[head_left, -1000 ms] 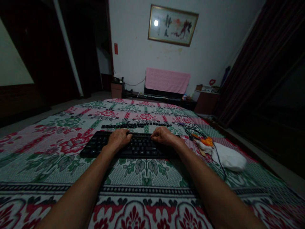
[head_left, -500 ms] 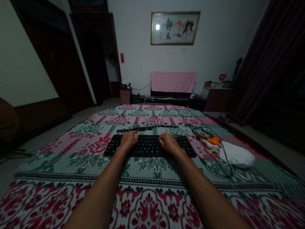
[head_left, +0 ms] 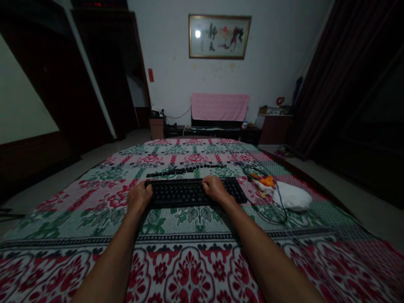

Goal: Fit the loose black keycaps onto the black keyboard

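Note:
A black keyboard (head_left: 179, 193) lies flat on the patterned cloth (head_left: 189, 227). At its left end is my left hand (head_left: 139, 197), fingers closed around the edge with the thumb on top. My right hand (head_left: 213, 187) rests over the right half of the keyboard, near the top rows. Its fingers are curled and pressed together, and whatever they pinch is hidden. Behind the keyboard, loose black keycaps (head_left: 172, 171) form a long, slightly slanting row on the cloth.
To the right lie a white cloth bundle (head_left: 293, 196), an orange item (head_left: 267, 180) and a looped black cable (head_left: 277, 221). Farther off, a pink cloth (head_left: 220, 106) hangs over a screen on a low cabinet. A framed picture (head_left: 220, 37) is on the wall.
My left hand has moved from the upper left keys out to the keyboard's left end. The right hand stays over the right half. The whole view has shifted a little.

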A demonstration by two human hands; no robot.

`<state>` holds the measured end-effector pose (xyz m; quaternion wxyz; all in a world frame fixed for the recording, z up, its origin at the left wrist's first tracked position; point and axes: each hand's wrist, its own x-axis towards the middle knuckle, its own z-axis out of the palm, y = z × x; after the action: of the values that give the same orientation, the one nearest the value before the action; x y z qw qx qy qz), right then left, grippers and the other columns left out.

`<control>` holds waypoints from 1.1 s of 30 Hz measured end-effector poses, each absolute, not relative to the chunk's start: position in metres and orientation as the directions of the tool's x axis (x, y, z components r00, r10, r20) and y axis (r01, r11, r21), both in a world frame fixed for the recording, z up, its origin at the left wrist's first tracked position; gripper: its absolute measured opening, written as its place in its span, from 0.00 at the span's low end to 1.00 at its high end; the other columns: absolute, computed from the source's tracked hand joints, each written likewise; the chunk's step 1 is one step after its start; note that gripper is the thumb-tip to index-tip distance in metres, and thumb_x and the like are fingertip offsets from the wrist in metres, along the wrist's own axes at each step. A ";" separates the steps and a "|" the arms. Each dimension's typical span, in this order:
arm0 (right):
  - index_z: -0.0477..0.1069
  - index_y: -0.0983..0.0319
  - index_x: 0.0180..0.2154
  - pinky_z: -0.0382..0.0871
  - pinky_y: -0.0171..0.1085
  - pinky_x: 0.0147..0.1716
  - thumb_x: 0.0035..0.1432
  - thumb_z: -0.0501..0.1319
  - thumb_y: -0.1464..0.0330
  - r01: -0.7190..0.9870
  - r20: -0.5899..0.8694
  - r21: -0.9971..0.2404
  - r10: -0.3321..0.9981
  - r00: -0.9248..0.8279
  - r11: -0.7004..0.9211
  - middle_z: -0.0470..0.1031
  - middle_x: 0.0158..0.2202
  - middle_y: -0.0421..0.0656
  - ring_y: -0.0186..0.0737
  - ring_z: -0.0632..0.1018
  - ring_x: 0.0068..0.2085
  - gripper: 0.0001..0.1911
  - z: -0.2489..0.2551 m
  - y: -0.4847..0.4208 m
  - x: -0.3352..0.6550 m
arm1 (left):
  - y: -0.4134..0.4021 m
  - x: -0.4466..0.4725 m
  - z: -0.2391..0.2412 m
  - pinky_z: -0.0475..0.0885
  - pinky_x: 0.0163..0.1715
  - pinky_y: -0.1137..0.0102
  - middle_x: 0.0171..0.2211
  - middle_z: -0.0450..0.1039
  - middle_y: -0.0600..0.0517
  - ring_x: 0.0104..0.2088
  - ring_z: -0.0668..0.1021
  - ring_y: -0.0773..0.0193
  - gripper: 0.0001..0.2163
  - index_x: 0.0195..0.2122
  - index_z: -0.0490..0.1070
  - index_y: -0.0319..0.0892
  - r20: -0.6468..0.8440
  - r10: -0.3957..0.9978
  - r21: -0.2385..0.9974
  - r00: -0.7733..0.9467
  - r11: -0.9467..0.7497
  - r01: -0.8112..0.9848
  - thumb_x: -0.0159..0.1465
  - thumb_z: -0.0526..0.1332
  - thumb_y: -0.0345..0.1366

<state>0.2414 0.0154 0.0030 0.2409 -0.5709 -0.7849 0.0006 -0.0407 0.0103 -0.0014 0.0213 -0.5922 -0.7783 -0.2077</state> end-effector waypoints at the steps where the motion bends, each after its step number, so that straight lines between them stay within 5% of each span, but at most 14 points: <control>1: 0.73 0.64 0.31 0.58 0.30 0.40 0.53 0.51 0.72 0.893 0.377 -0.277 0.895 -0.239 0.355 0.74 0.35 0.45 0.36 0.71 0.39 0.12 0.003 0.016 0.242 | 0.009 -0.039 -0.002 0.66 0.40 0.63 0.40 0.73 0.40 0.42 0.73 0.53 0.21 0.47 0.68 0.38 0.295 0.909 0.298 -0.296 0.207 0.932 0.59 0.45 0.42; 19: 0.71 0.63 0.22 0.59 0.28 0.33 0.51 0.50 0.73 0.863 0.396 -0.329 0.886 -0.243 0.384 0.74 0.26 0.42 0.34 0.72 0.31 0.13 0.007 0.022 0.259 | 0.004 -0.029 0.003 0.66 0.37 0.63 0.39 0.73 0.42 0.40 0.74 0.51 0.21 0.48 0.68 0.45 0.256 0.913 0.326 -0.317 0.227 0.918 0.59 0.44 0.45; 26: 0.71 0.63 0.23 0.59 0.28 0.35 0.51 0.50 0.74 0.858 0.444 -0.340 0.870 -0.215 0.385 0.75 0.29 0.42 0.34 0.72 0.34 0.12 0.003 0.023 0.261 | -0.003 -0.013 0.002 0.65 0.39 0.61 0.38 0.72 0.40 0.40 0.73 0.51 0.20 0.45 0.68 0.39 0.326 0.902 0.240 -0.282 0.210 0.948 0.59 0.46 0.42; 33: 0.73 0.63 0.26 0.61 0.29 0.39 0.52 0.51 0.73 0.862 0.458 -0.331 0.864 -0.208 0.383 0.75 0.32 0.42 0.35 0.73 0.36 0.12 0.001 0.022 0.262 | 0.002 0.008 -0.001 0.60 0.47 0.60 0.51 0.63 0.43 0.52 0.64 0.54 0.18 0.48 0.66 0.41 0.480 0.873 0.132 -0.085 0.025 0.991 0.61 0.46 0.41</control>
<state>0.2616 0.0224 0.0008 0.2957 -0.5554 -0.7772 0.0015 0.0079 0.0023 -0.0006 0.1338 -0.6628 -0.7031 -0.2200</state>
